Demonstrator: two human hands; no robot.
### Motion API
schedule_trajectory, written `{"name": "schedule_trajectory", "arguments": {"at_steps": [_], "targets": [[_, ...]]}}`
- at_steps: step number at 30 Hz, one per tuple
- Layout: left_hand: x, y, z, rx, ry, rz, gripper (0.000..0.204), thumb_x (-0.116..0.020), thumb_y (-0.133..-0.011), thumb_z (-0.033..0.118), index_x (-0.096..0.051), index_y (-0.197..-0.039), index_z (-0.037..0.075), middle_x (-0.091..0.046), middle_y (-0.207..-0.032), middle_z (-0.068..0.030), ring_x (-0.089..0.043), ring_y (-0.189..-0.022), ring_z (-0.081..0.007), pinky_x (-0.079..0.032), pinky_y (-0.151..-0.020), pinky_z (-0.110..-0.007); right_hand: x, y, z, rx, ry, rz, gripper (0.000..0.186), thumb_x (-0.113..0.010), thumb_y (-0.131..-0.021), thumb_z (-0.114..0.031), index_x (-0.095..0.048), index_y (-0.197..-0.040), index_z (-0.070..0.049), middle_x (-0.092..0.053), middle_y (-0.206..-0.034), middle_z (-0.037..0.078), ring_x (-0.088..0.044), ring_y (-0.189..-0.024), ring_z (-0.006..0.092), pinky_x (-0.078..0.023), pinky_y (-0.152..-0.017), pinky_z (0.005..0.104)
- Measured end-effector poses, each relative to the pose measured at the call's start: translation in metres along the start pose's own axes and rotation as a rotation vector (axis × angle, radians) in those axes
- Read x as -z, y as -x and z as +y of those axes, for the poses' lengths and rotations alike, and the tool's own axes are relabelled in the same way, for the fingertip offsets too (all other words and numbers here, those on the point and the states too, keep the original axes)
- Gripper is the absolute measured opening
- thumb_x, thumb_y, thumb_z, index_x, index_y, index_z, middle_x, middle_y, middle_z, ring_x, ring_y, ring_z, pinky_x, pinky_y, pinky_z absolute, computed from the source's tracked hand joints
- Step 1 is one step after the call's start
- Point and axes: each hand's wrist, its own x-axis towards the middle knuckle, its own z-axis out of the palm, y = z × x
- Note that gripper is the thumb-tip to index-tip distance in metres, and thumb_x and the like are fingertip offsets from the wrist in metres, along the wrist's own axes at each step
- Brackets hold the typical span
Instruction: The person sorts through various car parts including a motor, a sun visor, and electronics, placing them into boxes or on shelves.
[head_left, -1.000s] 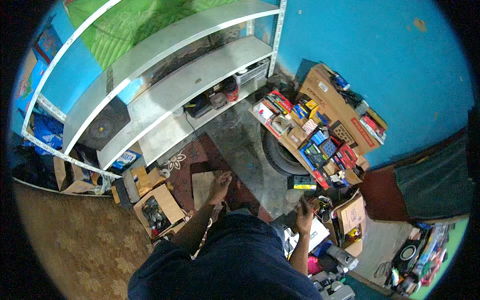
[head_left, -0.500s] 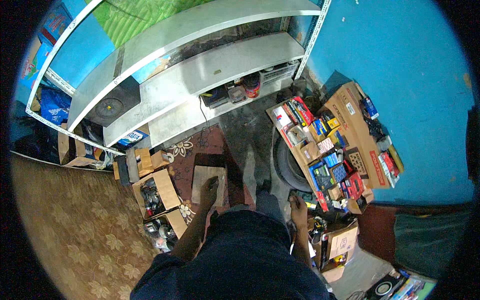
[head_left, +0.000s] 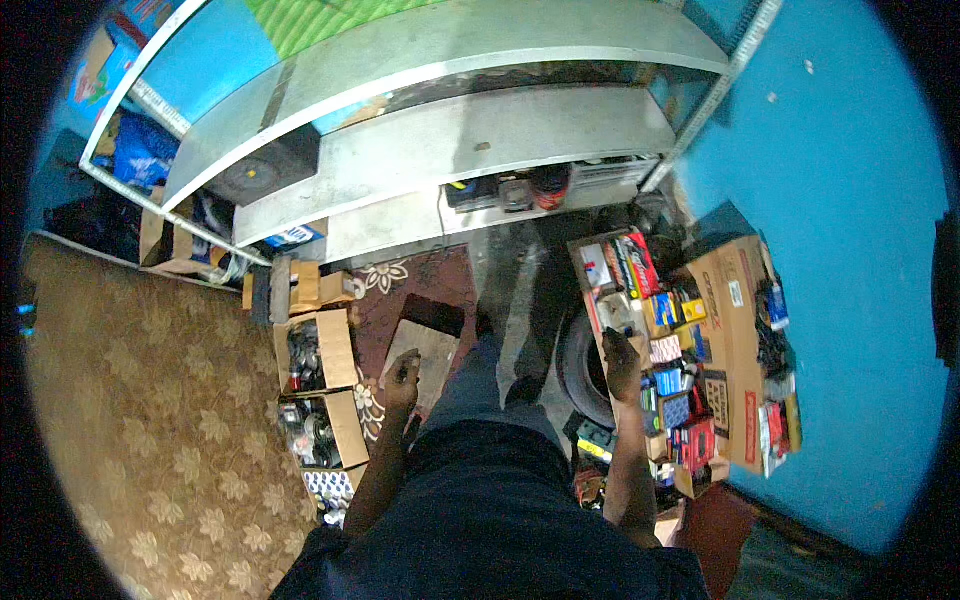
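Head view: the person stands over a cluttered floor. The left hand [head_left: 402,372] hangs at about eight o'clock from centre, its fingers curled loosely, holding nothing, right beside a wooden board [head_left: 424,350] lying on the patterned rug [head_left: 400,290]. The right hand [head_left: 621,358] sits at about three o'clock, reaching toward the open cardboard tray of small boxes [head_left: 665,340]; whether its fingers close on anything I cannot tell. A tyre [head_left: 580,370] lies just below that hand. Judging by this, nothing is yet lifted; the picking is still ahead.
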Motion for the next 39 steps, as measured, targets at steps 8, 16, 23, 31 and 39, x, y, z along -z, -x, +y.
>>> {"name": "schedule_trajectory", "arguments": {"at_steps": [8, 16, 23, 31, 39], "targets": [[-0.005, -0.073, -0.038, 0.067, 0.151, 0.102, 0.03, -0.064, -0.098, 0.018, -0.067, -0.124, 0.004, -0.069, -0.106, -0.0036, -0.06, -0.084, -0.011, -0.05, -0.075, -0.027, -0.068, -0.082, -0.014, -0.072, -0.013, 0.043, 0.034, -0.059, -0.102, -0.02, -0.064, -0.126, 0.004, -0.071, -0.116, 0.011, -0.066, -0.104, 0.0216, -0.05, -0.093, 0.0326], [0.007, -0.185, -0.028, 0.038, 0.132, 0.249, 0.029, -0.066, -0.099, 0.021, -0.069, -0.122, 0.004, -0.073, -0.109, -0.0096, -0.066, -0.098, -0.0177, -0.052, -0.088, -0.033, -0.179, -0.192, -0.054, 0.02, -0.026, -0.224, 0.036, -0.065, -0.1, -0.022, -0.064, -0.129, -0.001, -0.071, -0.116, 0.008, -0.065, -0.103, 0.0174, -0.051, -0.09, 0.0318], [0.074, -0.234, -0.039, 0.135, -0.01, 0.379, 0.034, -0.066, -0.099, 0.028, -0.069, -0.123, 0.005, -0.073, -0.115, -0.0132, -0.069, -0.105, -0.0231, -0.052, -0.093, -0.037, -0.246, -0.286, -0.134, 0.147, 0.237, -0.355, 0.041, -0.06, -0.101, -0.032, -0.065, -0.129, -0.002, -0.072, -0.104, 0.008, -0.063, -0.083, 0.016, -0.051, -0.076, 0.0323], [0.088, -0.281, -0.01, 0.29, 0.154, 0.493, 0.034, -0.064, -0.099, 0.032, -0.07, -0.12, 0.005, -0.074, -0.112, -0.0126, -0.07, -0.098, -0.0249, -0.054, -0.084, -0.039, -0.307, -0.367, -0.126, 0.037, 0.186, -0.516, 0.042, -0.061, -0.101, -0.035, -0.065, -0.13, -0.005, -0.071, -0.108, 0.007, -0.063, -0.083, 0.0169, -0.052, -0.072, 0.032], [0.105, -0.346, -0.046, 0.202, 0.253, 0.461, 0.036, -0.059, -0.101, 0.027, -0.066, -0.126, 0.003, -0.072, -0.113, -0.0113, -0.069, -0.098, -0.0198, -0.055, -0.08, -0.035, -0.385, -0.429, -0.149, 0.171, 0.184, -0.585, 0.043, -0.061, -0.101, -0.035, -0.065, -0.128, -0.001, -0.071, -0.111, 0.011, -0.064, -0.088, 0.0191, -0.053, -0.077, 0.0341]]}}
